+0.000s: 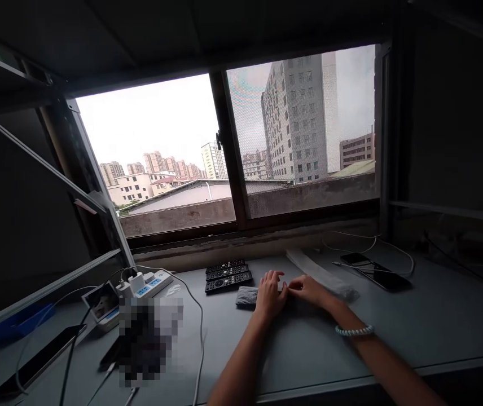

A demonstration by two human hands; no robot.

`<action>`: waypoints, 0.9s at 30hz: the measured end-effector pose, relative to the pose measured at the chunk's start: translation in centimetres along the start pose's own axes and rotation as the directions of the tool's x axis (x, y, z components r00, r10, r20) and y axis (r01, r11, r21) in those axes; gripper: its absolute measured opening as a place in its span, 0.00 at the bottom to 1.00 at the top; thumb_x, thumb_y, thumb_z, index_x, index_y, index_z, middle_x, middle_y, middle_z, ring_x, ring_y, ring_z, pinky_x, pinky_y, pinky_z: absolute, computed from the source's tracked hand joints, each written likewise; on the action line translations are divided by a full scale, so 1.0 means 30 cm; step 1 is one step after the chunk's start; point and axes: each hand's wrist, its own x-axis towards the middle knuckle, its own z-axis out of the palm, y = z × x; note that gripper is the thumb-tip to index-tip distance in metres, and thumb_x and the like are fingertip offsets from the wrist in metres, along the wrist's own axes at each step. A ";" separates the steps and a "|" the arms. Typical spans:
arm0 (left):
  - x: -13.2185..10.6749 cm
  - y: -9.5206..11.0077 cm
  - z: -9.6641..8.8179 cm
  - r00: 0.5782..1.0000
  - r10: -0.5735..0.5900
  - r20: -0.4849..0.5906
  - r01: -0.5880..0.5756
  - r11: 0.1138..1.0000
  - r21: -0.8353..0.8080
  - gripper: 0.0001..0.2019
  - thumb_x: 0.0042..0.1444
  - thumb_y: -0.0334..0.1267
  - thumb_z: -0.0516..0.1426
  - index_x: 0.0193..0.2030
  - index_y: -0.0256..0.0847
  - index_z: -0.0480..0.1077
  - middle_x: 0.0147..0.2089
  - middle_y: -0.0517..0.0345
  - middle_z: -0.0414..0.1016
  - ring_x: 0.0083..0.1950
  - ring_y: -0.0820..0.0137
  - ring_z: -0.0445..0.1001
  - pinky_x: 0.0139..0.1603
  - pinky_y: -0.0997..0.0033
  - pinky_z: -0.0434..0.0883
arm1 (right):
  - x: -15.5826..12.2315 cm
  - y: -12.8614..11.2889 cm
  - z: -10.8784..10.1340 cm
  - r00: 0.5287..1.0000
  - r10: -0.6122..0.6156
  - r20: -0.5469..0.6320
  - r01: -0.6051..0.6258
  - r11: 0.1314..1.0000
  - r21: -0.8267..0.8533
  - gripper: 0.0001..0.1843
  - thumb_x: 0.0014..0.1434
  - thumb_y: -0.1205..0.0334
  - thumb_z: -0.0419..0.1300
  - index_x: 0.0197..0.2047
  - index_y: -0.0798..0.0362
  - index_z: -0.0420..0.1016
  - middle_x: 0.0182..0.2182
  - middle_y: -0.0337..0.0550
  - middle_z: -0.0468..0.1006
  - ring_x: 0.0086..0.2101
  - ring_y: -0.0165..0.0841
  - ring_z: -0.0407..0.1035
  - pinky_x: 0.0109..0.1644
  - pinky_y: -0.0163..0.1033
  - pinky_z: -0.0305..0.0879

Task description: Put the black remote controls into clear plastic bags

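Observation:
A small grey crinkled packet lies on the desk in front of me, its contents not visible. My left hand is laid over its right part, fingers curled across it and thumb pointing towards my other hand. Close beside it, my right hand has its thumb and fingertips pinched together at the packet's right end; what they pinch is too small to make out. Just behind the hands lie several black remote controls side by side. Clear plastic bags lie behind my right hand.
Two dark phones with a white cable lie at the back right. On the left are a power strip with plugs, a small screen, a dark tablet and several cables. A metal frame and window stand behind.

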 end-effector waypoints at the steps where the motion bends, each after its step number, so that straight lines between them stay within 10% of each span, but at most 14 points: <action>1: -0.001 0.002 0.000 1.000 0.009 0.007 -0.009 1.000 0.016 0.11 0.56 0.35 0.48 0.45 0.42 0.64 0.44 0.55 0.69 0.46 0.66 0.66 0.48 0.64 0.61 | -0.002 -0.005 -0.002 1.000 -0.004 0.008 0.003 1.000 0.012 0.19 0.51 0.49 0.54 0.21 0.53 0.75 0.20 0.44 0.74 0.25 0.36 0.65 0.30 0.38 0.59; 22: 0.000 0.005 0.006 0.996 0.026 -0.080 -0.019 0.996 0.089 0.09 0.57 0.34 0.48 0.42 0.42 0.66 0.43 0.56 0.69 0.46 0.66 0.66 0.48 0.64 0.61 | -0.016 0.000 -0.008 0.999 -0.022 0.026 0.025 0.994 -0.102 0.27 0.54 0.41 0.50 0.20 0.55 0.72 0.18 0.41 0.69 0.22 0.31 0.61 0.27 0.35 0.53; 27: 0.016 -0.030 -0.030 0.965 -0.113 -0.234 0.137 0.987 0.088 0.08 0.57 0.34 0.48 0.40 0.43 0.66 0.42 0.55 0.70 0.46 0.66 0.66 0.49 0.64 0.59 | -0.015 0.007 -0.011 0.996 -0.034 -0.081 0.024 0.992 -0.123 0.27 0.55 0.41 0.48 0.22 0.54 0.72 0.21 0.43 0.73 0.26 0.33 0.65 0.31 0.35 0.56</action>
